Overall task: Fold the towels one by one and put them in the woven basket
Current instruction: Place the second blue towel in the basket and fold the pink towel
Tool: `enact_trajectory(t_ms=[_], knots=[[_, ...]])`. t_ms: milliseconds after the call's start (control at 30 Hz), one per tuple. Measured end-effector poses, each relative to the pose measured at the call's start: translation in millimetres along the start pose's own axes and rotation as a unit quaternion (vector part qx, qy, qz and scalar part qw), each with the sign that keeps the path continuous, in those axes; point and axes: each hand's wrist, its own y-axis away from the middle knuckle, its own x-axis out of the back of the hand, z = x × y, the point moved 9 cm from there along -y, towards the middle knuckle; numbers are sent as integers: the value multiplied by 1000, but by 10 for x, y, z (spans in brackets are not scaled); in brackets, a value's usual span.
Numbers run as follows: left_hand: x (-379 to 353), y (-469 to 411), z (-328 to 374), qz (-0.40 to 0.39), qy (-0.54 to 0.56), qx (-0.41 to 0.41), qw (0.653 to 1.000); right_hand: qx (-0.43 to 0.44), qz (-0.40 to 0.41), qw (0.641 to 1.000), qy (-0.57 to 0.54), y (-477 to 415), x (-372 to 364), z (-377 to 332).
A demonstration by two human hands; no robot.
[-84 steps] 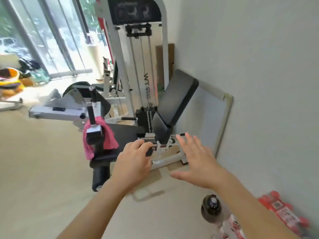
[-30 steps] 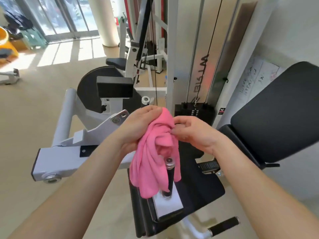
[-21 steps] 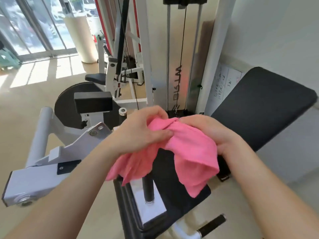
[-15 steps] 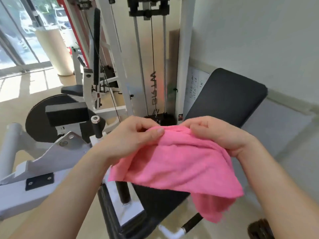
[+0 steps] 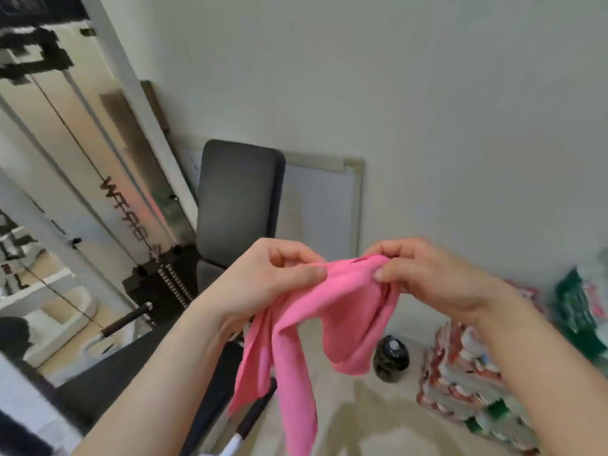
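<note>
A pink towel [image 5: 332, 317] hangs in the air in front of me, bunched and drooping in two loose folds. My left hand [image 5: 263, 278] pinches its top edge on the left. My right hand [image 5: 424, 274] pinches the same edge on the right, a short gap from the left hand. The towel's lower end trails down toward the bottom of the view. No woven basket is in sight.
A white weight machine with a black padded backrest [image 5: 237, 195] and seat stands to the left. A white board [image 5: 322, 209] leans on the wall behind. On the floor at right sit a dark bottle [image 5: 391, 357] and shrink-wrapped packs of bottles [image 5: 467, 373].
The towel came off the machine's post and was lifted clear. My view has swung right toward the wall, and the towel now hangs bunched between both hands instead of spread out.
</note>
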Motion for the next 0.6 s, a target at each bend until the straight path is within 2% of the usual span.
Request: enact_trajectory(t_ms=[100,200,300,367,400,433,467,500,533,567,600], knots=[[-646,-292,215,-63,28,-42,997,-35,39,998,-34,478,450,158],[-1141,-644,321,-49,42,-55,996,-32,142,986,84,921,1028,123],[-1582,-1059,355,-2,59,-44,997,-55,237,936,254,1363,1568,195],[-1985,-1313,367,-29,64,-31,997,-96,284,903,307,1679,1913,362],[-2222,-1417,384,-71,53,-29,996,-122,296,894,313,1827,2083,462],[-2480,-1498,407,-124,27,-35,991,-144,291,902,286,1952,2216,572],[-2735,-1560,439,-180,-9,-50,982,-150,269,928,211,2048,2290,673],[-2975,-1600,489,-229,-36,-66,970,-132,242,956,102,2108,2324,742],[-3178,-1650,546,-261,-46,-83,961,-107,225,968,-24,2149,2356,785],[-3355,-1718,617,-278,-43,-98,955,-76,218,965,-121,2178,2410,787],[-3511,-1817,688,-285,-39,-114,951,-52,225,958,-169,2208,2505,788]])
